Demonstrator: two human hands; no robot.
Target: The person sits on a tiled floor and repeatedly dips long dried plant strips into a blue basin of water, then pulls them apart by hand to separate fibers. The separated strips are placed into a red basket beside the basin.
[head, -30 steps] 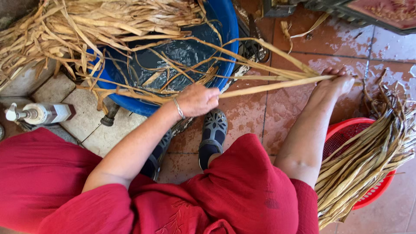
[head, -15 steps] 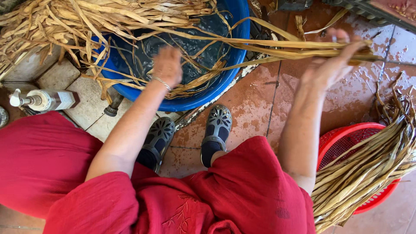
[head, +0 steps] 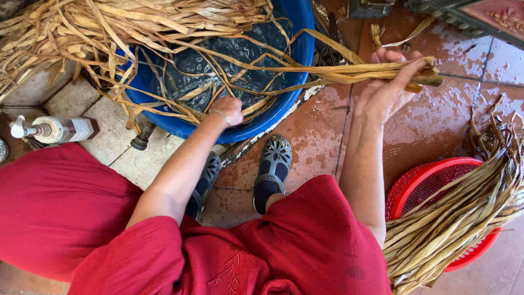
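since half a second ago, left hand [head: 229, 109] dropped, fingers curled on wet strands at round blue plastic tub [head: 297, 82]; right hand [head: 390, 87] pinches long tan dried-leaf strips [head: 349, 71].

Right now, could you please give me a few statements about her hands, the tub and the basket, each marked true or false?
1. The right hand holds a bundle of dried strips. True.
2. The left hand rests on the red basket. False: it is at the near rim of the blue tub, gripping strips.
3. The blue tub holds dark water. True.
4. The red basket has nothing in it. False: a sheaf of long strips lies across it.
5. A pump bottle lies on the tiles beside the tub. True.
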